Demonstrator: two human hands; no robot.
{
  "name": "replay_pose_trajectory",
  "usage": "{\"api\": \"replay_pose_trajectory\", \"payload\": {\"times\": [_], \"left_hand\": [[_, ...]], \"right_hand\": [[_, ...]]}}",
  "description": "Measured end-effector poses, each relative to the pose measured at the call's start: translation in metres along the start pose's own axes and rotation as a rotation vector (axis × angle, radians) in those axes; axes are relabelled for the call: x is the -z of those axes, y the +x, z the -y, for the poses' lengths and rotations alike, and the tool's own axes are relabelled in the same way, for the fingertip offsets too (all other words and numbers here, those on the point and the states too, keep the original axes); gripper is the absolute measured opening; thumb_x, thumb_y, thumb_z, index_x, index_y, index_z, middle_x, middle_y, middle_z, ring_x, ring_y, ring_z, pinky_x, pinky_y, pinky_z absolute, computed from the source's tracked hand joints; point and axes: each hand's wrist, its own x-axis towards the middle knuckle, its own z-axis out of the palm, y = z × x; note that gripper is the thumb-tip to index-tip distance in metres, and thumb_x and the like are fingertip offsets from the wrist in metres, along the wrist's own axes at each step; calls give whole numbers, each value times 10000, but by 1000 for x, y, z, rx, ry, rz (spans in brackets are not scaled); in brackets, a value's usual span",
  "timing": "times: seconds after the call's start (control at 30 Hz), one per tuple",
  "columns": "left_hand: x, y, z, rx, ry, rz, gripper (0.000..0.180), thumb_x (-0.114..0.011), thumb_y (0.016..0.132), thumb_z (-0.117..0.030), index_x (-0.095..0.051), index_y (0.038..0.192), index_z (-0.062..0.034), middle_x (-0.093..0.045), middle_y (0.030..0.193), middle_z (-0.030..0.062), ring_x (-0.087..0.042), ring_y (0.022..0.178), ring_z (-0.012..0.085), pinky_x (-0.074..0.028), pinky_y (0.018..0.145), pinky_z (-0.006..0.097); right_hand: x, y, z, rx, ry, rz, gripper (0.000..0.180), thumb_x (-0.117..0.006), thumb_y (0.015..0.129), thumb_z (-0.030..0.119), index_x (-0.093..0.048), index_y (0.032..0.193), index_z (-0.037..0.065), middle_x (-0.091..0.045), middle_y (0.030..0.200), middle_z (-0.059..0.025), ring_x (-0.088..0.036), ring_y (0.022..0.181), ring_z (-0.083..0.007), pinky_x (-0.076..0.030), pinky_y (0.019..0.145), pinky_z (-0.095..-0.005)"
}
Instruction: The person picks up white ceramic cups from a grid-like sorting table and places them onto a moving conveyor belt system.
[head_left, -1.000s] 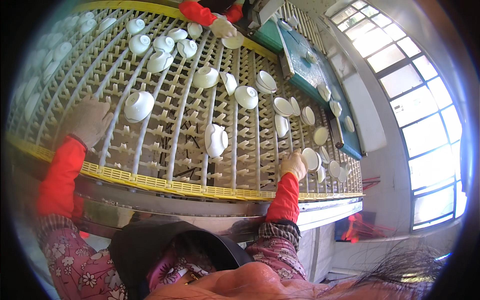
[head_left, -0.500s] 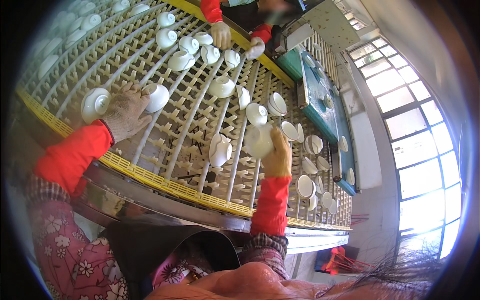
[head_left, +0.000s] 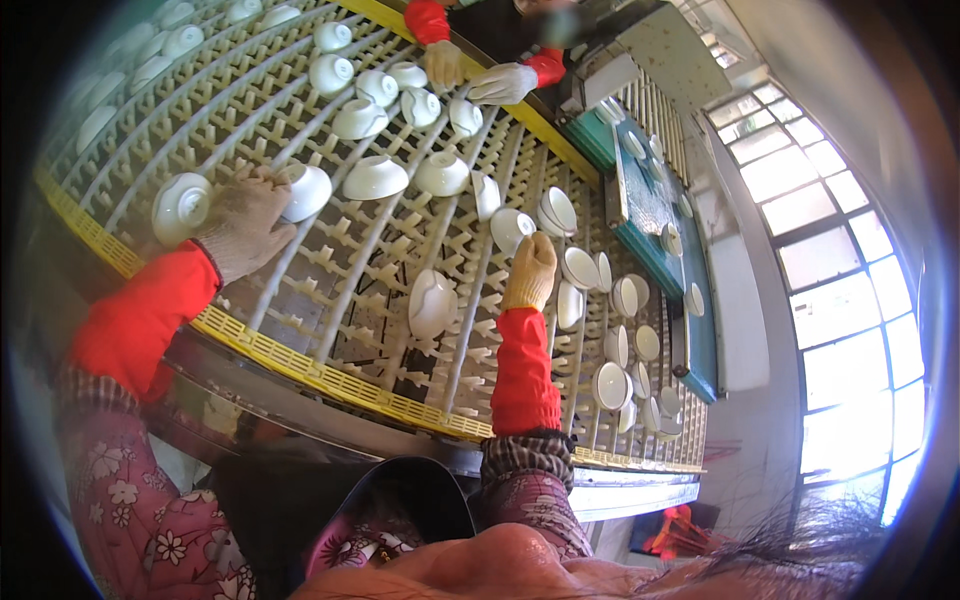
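Three white bowls sit at your gloved hands on the pegged rack [head_left: 345, 295]. The left bowl [head_left: 175, 210] lies tipped just beside your left hand [head_left: 243, 224], its ringed foot facing right and its mouth turned left, the foot-to-mouth axis running roughly across your view. The middle bowl [head_left: 310, 192] rests at that hand's other side, partly covered by the glove, its facing hard to tell. The right bowl [head_left: 508, 230] tilts at the tip of your right hand [head_left: 530, 270], foot turned right. All look smooth, pale and rounded. Your left fingers bend beside the middle bowl, your right fingers curl inward at the right bowl's edge; whether either set grips cannot be told. Farther out, a co-worker's tan-gloved hand [head_left: 443, 66] and white-gloved hand [head_left: 503, 84] reach over the far side; a teal conveyor [head_left: 645, 245] stands beyond, near tall windows [head_left: 845, 300].
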Motion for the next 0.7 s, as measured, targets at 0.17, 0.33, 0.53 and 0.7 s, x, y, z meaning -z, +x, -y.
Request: {"api": "replay_pose_trajectory", "payload": {"times": [0.17, 0.33, 0.53, 0.7], "left_hand": [[2, 0, -3, 9, -32, -28, 338, -695, 811, -190, -589, 1040, 35, -622, 1060, 228, -557, 1091, 379, -394, 1031, 456], [3, 4, -9, 31, -28, -28, 458, -687, 807, -161, -536, 1166, 81, -602, 1055, 249, -559, 1056, 407, -396, 1027, 459], [-2, 3, -6, 49, 7, -40, 431, -674, 828, -148, -556, 1169, 87, -616, 1053, 253, -567, 1049, 410, -415, 989, 472], [1, 4, -12, 56, 17, -45, 400, -664, 839, -149, -571, 1148, 87, -631, 1022, 256, -575, 1032, 416, -419, 979, 476]], "right_hand": [[-1, 30, -36, -97, -16, 13, 245, -531, 919, 229, -542, 885, -13, -488, 718, -120, -426, 664, -202, -419, 663, -360], [-5, 42, -58, -214, -212, 135, 427, -535, 930, 378, -645, 1096, -1, -666, 1003, -252, -635, 927, -390, -482, 844, -429], [9, 13, -29, -69, -438, 135, 313, -558, 904, 347, -673, 1006, 74, -675, 926, -222, -645, 924, -388, -500, 817, -446], [62, 36, -58, 59, -836, -66, 326, -596, 889, 371, -661, 1038, 88, -705, 957, -183, -662, 966, -359, -475, 929, -448]]}}
